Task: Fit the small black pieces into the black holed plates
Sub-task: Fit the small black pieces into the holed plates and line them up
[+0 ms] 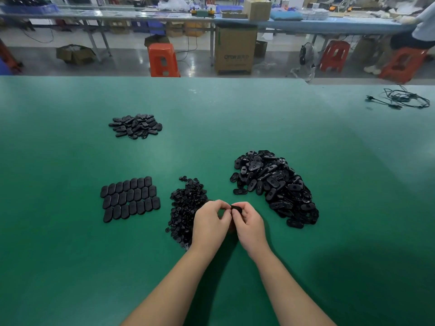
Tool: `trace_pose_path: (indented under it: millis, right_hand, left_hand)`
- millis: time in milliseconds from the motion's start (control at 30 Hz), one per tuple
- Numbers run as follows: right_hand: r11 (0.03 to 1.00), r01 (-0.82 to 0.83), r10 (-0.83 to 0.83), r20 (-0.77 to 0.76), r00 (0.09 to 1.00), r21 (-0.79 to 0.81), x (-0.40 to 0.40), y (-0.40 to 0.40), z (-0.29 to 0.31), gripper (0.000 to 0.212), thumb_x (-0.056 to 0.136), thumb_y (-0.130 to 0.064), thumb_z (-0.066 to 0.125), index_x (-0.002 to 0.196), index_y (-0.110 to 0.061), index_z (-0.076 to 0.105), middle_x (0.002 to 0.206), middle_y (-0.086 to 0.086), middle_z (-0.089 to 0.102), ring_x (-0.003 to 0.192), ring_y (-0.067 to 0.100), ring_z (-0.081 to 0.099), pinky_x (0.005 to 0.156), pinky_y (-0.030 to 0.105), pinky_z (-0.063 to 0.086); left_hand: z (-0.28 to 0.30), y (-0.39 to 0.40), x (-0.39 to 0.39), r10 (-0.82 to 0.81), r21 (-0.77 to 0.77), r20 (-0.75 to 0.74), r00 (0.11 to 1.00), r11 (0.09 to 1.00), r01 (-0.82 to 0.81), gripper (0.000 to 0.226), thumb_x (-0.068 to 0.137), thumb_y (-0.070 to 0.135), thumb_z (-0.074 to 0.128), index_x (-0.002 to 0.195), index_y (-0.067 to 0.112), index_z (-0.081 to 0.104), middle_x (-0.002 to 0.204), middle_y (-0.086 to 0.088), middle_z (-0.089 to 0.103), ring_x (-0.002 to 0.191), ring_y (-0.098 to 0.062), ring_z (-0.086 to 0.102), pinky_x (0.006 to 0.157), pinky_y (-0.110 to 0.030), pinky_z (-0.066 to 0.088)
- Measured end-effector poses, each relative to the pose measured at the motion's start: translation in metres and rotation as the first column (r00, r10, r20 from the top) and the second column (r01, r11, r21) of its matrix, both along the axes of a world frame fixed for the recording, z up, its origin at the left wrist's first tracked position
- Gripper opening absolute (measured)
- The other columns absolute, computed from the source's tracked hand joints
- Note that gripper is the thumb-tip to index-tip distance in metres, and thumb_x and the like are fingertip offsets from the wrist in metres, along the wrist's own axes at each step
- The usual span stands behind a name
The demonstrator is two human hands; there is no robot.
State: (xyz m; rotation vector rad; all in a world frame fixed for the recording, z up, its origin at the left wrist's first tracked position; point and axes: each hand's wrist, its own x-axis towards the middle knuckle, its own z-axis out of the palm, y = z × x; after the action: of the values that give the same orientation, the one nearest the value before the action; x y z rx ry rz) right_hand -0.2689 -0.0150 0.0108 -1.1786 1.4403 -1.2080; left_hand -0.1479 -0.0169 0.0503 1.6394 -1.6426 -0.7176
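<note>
Right grip (248,222) pinches plate (236,207), left grip (211,222) curled alongside

Factory assembly floor: green work table (70,231) with long benches (164,15) behind it, and cardboard boxes (235,48) and orange stools (163,60) beyond its far edge.

Green table (235,118), plate piles (275,184), small pieces heap (186,201), arranged plates (130,198), cable (404,100)
</note>
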Motion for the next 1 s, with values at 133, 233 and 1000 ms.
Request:
trace_pose_path:
  millis: [133,233,1000]
  right_hand:
    - [1.000,-0.011,0.011,0.015,1.000,0.024,0.000,0.000,0.002,0.016,0.102,-0.011,0.055,0.097,-0.022,0.065,0.073,-0.003,0.071,0.058,0.012,0.058,0.056,0.032,0.051]
    - [1.000,-0.012,0.011,0.024,1.000,0.021,0.001,0.000,0.004,0.018,0.102,-0.007,0.052,0.097,-0.021,0.063,0.062,-0.003,0.063,0.053,0.014,0.053,0.053,0.030,0.048]
    - [0.999,-0.042,0.043,-0.073,0.996,0.018,0.002,0.001,0.002,0.027,0.104,-0.011,0.049,0.101,-0.032,0.064,0.064,-0.009,0.064,0.055,0.008,0.053,0.055,0.030,0.048]
  left_hand:
    - [0.001,-0.007,0.002,0.054,0.133,-0.124,0.991,0.990,-0.037,0.012,0.088,0.025,0.072,0.097,0.030,0.067,0.087,0.016,0.067,0.081,0.003,0.060,0.070,-0.012,0.043]
    - [0.001,-0.013,0.005,0.040,0.175,-0.122,0.992,0.984,-0.018,0.002,0.087,0.026,0.073,0.089,0.027,0.072,0.079,0.014,0.070,0.077,0.001,0.064,0.065,-0.010,0.042]
    - [0.008,-0.020,0.010,-0.017,0.278,-0.165,0.986,0.959,0.063,0.007,0.088,0.020,0.072,0.081,0.017,0.071,0.059,0.007,0.069,0.040,-0.010,0.058,0.043,-0.020,0.045]
